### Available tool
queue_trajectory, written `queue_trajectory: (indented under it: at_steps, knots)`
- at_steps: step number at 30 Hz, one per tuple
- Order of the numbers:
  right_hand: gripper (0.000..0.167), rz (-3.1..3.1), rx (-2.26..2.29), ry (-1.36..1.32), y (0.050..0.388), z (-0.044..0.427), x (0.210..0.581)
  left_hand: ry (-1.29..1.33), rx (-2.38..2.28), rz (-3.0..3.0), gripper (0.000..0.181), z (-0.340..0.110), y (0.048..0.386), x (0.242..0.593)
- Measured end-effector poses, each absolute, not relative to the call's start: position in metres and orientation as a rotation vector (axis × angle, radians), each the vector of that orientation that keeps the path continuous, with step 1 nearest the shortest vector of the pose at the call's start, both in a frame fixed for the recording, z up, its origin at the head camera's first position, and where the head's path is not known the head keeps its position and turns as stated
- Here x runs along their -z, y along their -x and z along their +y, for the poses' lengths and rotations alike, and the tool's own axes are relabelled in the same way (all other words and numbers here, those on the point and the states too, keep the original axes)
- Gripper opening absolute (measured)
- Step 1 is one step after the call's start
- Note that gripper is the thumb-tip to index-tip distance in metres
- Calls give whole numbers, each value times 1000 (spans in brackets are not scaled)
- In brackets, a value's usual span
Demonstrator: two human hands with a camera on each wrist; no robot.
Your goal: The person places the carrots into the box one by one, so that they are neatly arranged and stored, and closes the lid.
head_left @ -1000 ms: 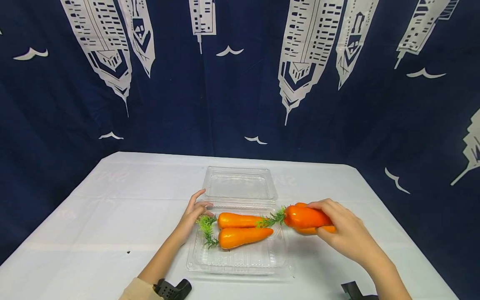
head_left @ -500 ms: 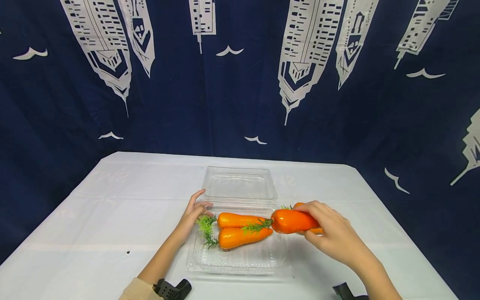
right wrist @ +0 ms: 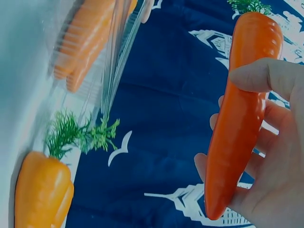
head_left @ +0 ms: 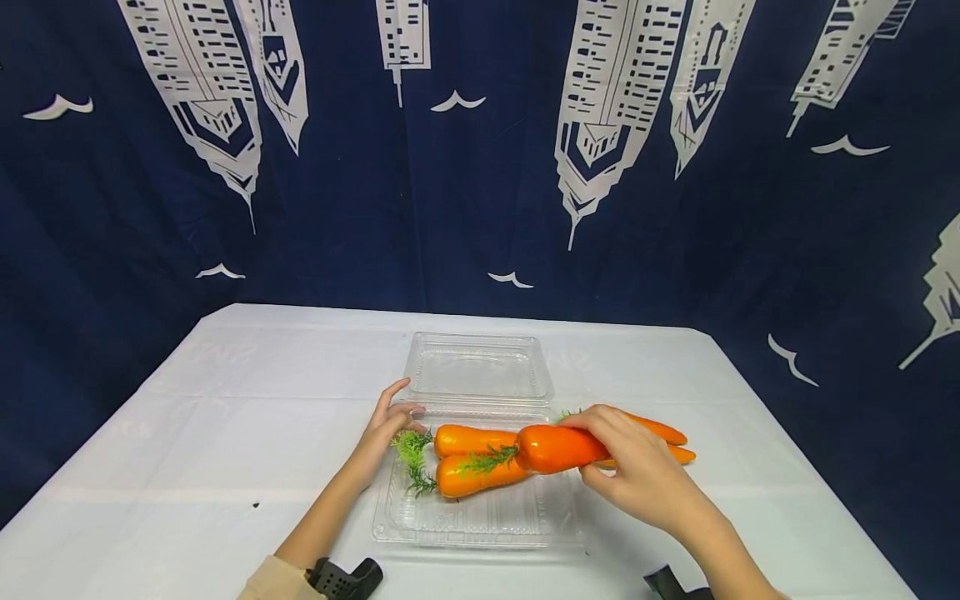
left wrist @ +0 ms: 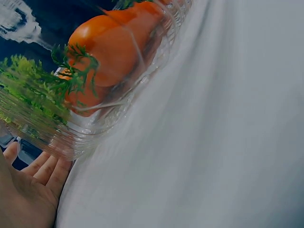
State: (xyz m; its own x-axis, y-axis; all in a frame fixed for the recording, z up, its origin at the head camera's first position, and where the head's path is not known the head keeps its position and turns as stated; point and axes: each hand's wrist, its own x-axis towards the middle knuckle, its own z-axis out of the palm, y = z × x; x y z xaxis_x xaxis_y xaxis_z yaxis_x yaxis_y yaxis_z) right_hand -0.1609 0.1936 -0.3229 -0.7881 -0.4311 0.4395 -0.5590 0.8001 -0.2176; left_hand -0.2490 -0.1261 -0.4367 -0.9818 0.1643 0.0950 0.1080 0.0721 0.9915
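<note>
My right hand grips a reddish-orange carrot, thumb on one side and fingers on the other. In the right wrist view that carrot is off the table, its leafy top away from the palm. Two orange carrots lie side by side in a clear plastic clamshell box, green tops toward the left. Against the box's left wall rests my left hand; the left wrist view has its fingers nearly straight, touching the plastic. The held carrot partly covers those two.
Two more carrots lie on the white table right of the box, partly behind my right hand. The box's lid lies folded back, away from me. A dark blue printed cloth hangs behind the table.
My right hand has moved left with the carrot, from above the carrots on the table to over the box's right part. My left hand has stayed put.
</note>
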Motion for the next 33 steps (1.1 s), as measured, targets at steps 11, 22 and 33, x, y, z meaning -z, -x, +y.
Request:
queue_trajectory:
  at_steps: [11,22,33]
  knots:
    - [46,-2681,-490,-763,162,175,332,-305,-2102,2258,60,-126,250,436]
    - [45,-2703,-459,-839,164,158,343,-319,-2116,2250,60,-126,249,437]
    - [42,-2779,-486,-898,164,140,359,-304,-2120,2251,59,-126,248,435]
